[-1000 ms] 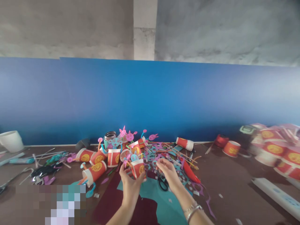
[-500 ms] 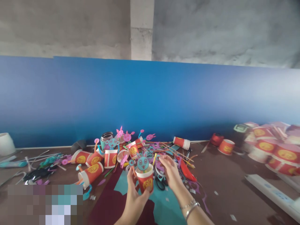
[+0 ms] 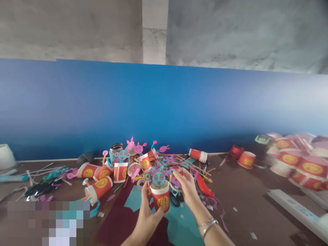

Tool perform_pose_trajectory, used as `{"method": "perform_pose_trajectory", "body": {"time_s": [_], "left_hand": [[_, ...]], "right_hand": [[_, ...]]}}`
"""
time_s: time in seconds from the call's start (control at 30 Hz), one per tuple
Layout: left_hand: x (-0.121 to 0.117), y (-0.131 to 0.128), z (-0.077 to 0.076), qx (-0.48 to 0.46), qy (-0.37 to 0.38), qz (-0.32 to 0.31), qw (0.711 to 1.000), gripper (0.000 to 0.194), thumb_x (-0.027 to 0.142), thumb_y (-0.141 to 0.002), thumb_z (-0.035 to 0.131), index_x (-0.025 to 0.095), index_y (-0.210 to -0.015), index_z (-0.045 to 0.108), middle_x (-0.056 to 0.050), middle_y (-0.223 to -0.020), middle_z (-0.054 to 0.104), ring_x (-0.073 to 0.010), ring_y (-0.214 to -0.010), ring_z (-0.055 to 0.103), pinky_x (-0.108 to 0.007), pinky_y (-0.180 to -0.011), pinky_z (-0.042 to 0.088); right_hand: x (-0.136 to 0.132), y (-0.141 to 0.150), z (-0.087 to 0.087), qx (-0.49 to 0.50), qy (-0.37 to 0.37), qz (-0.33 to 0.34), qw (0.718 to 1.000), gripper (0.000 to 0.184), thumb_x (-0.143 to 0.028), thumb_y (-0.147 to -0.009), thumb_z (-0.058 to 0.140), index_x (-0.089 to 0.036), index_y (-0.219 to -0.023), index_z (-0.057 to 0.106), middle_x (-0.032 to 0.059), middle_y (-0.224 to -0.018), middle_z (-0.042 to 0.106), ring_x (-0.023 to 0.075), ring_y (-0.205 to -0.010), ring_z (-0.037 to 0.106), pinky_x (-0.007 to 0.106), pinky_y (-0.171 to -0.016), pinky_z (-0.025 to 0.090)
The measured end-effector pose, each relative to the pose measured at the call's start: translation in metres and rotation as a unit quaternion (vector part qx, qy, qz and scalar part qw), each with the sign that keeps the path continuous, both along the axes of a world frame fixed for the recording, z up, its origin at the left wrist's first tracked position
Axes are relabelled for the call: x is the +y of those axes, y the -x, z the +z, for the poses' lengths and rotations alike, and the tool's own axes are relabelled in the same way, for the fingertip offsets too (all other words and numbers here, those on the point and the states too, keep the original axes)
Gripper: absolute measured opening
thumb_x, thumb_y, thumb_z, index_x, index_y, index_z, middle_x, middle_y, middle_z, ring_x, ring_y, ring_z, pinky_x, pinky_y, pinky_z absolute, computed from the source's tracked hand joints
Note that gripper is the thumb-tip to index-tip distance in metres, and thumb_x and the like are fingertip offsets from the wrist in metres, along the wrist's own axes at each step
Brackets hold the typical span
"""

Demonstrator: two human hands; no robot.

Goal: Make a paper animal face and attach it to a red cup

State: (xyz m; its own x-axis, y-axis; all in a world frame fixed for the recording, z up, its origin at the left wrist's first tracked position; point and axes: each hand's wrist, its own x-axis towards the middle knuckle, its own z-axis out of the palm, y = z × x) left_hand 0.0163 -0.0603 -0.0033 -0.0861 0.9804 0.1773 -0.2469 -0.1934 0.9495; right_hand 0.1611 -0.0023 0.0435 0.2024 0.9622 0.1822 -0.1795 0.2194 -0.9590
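My left hand (image 3: 148, 214) is wrapped round a red paper cup (image 3: 160, 198) with a gold emblem, held upright above the table. A teal paper bunny face (image 3: 158, 178) on a stick rises out of the cup. My right hand (image 3: 185, 187) hovers just right of the cup's rim, fingers pinched together on a small paper piece I cannot make out. A bracelet circles the right wrist. Beneath both hands lie teal paper (image 3: 179, 223) and dark red paper (image 3: 120, 222).
A heap of red cups (image 3: 102, 184) with pink and teal bunny cutouts, sticks and paper scraps covers the brown table (image 3: 246, 205) behind my hands. Scissors (image 3: 175, 199) lie by the right hand. More red cups (image 3: 297, 160) stand right, a white power strip (image 3: 292, 208) near them, a blue wall (image 3: 164, 109) behind.
My left hand turned the cup upright and drew it nearer, so the teal bunny face now shows above its rim. My right hand stayed close beside the rim.
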Motion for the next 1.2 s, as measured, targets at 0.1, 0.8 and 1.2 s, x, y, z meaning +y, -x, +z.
{"method": "perform_pose_trajectory", "body": {"time_s": [0.1, 0.8, 1.2], "left_hand": [[0.0003, 0.0003, -0.0004, 0.004, 0.003, -0.007, 1.000, 0.085, 0.031, -0.064, 0.065, 0.025, -0.135, 0.018, -0.015, -0.139, 0.035, -0.0263, -0.121, 0.044, -0.028, -0.083, 0.048], [0.0006, 0.0026, 0.0021, -0.013, 0.016, -0.047, 0.999, 0.085, 0.022, -0.061, 0.064, 0.022, -0.133, 0.020, -0.015, -0.137, 0.037, -0.0273, -0.123, 0.041, -0.033, -0.089, 0.045], [0.0032, 0.0050, 0.0000, 0.005, 0.017, -0.047, 0.999, 0.086, 0.025, -0.061, 0.067, 0.022, -0.135, 0.023, -0.015, -0.135, 0.041, -0.0280, -0.122, 0.044, -0.033, -0.089, 0.046]], "right_hand": [[-0.0021, 0.0004, 0.0030, -0.023, -0.007, -0.011, 1.000, 0.027, -0.039, -0.064, 0.071, -0.018, -0.062, 0.054, -0.0032, -0.056, 0.051, 0.0109, -0.053, 0.042, 0.024, -0.053, 0.031], [-0.0008, -0.0032, 0.0107, -0.009, 0.022, 0.058, 0.998, 0.037, -0.037, -0.057, 0.077, -0.017, -0.086, 0.066, 0.0024, -0.074, 0.062, 0.0153, -0.065, 0.055, 0.027, -0.061, 0.042], [0.0009, -0.0047, 0.0084, 0.031, 0.012, 0.052, 0.998, 0.037, -0.027, -0.057, 0.078, -0.020, -0.089, 0.063, -0.0021, -0.068, 0.058, 0.0131, -0.063, 0.054, 0.024, -0.059, 0.042]]}}
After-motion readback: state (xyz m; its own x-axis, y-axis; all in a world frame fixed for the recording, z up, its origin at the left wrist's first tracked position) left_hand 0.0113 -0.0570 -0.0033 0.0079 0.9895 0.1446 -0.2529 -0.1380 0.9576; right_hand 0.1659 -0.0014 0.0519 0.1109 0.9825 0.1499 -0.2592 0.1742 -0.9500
